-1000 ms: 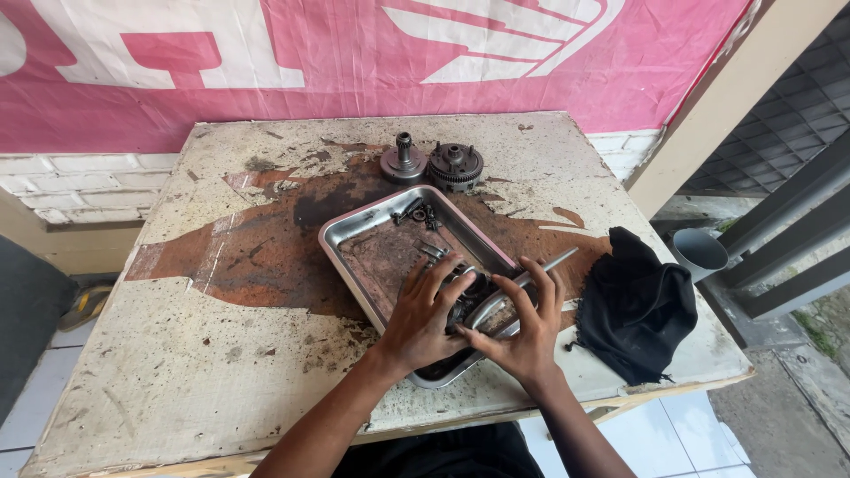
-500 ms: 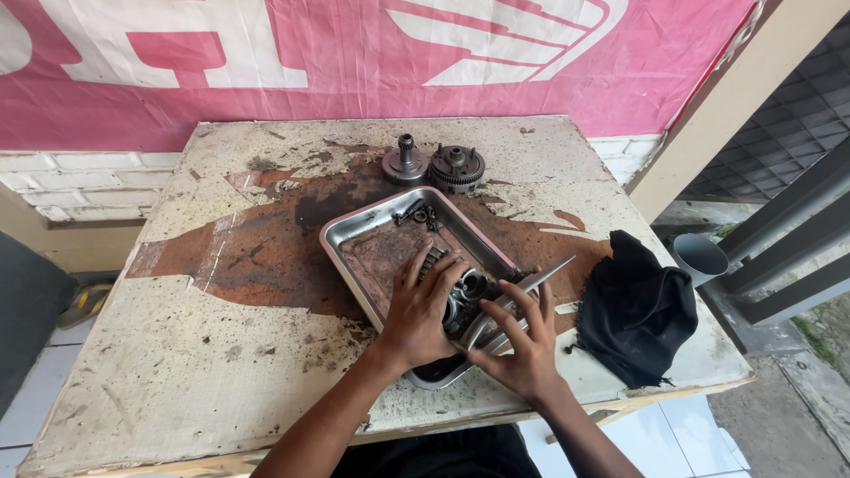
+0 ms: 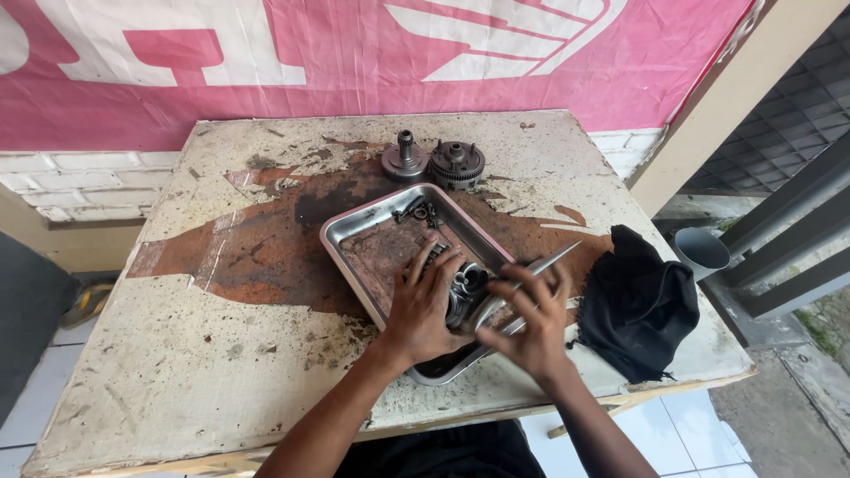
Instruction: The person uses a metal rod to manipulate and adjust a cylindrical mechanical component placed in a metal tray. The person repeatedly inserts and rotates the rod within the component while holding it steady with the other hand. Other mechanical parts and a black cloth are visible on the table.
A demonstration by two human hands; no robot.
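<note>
Under both our hands spreads the worn table (image 3: 177,372), its pale top stained with a wide rust-brown patch. Behind it, far beyond the grip, we see a pink and white banner (image 3: 354,62) on the wall. Just right of our right hand lies a crumpled black cloth (image 3: 642,305), near the table's edge. Beneath the grip sits a metal tray (image 3: 354,235), angled across the stain, with a few small dark parts (image 3: 418,211) in its far corner. Beyond the tray, well apart from our hands, stand two round gear assemblies (image 3: 434,162) side by side.

Our left hand (image 3: 425,305) is spread over a metal engine part (image 3: 467,292) in the tray's near end, fingers pressing on it. Our right hand (image 3: 531,323) is closed around a slim metal tool (image 3: 544,265), whose pointed end sticks out up and to the right, past the fingers, its other end at the part.
</note>
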